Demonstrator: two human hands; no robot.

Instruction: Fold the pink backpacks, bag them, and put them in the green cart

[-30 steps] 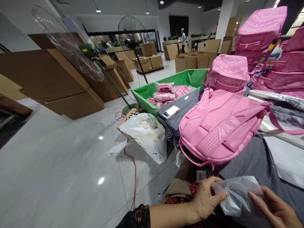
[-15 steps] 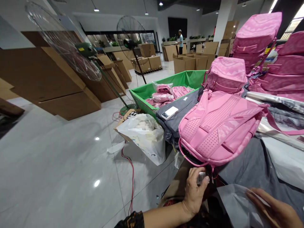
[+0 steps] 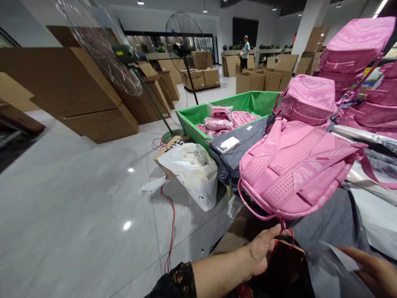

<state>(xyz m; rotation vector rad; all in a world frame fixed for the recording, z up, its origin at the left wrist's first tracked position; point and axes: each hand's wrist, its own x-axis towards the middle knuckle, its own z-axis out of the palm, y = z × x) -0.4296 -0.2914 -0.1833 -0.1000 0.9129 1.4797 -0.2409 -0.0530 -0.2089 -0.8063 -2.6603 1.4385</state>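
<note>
A pink backpack (image 3: 294, 169) lies back-side up on the grey-covered table (image 3: 335, 215) in front of me. My left hand (image 3: 263, 248) grips a dark hang tag (image 3: 287, 265) that dangles from the backpack's lower end on a red string. My right hand (image 3: 372, 273) is at the bottom right corner, partly cut off. Its fingers hold the edge of a clear plastic bag (image 3: 338, 258) spread on the table beside the tag.
More pink backpacks (image 3: 356, 45) are stacked at the right. A green bin (image 3: 192, 120) holds bagged pink items, and a white phone-like device (image 3: 228, 145) rests on grey cloth. A white sack (image 3: 192, 169), a red cable, fans and cardboard boxes stand on the floor. One person (image 3: 245, 45) stands far back.
My left hand let go of the clear bag, reached under the backpack and now holds the dark hang tag. The bag has dropped flat to the right with my right hand.
</note>
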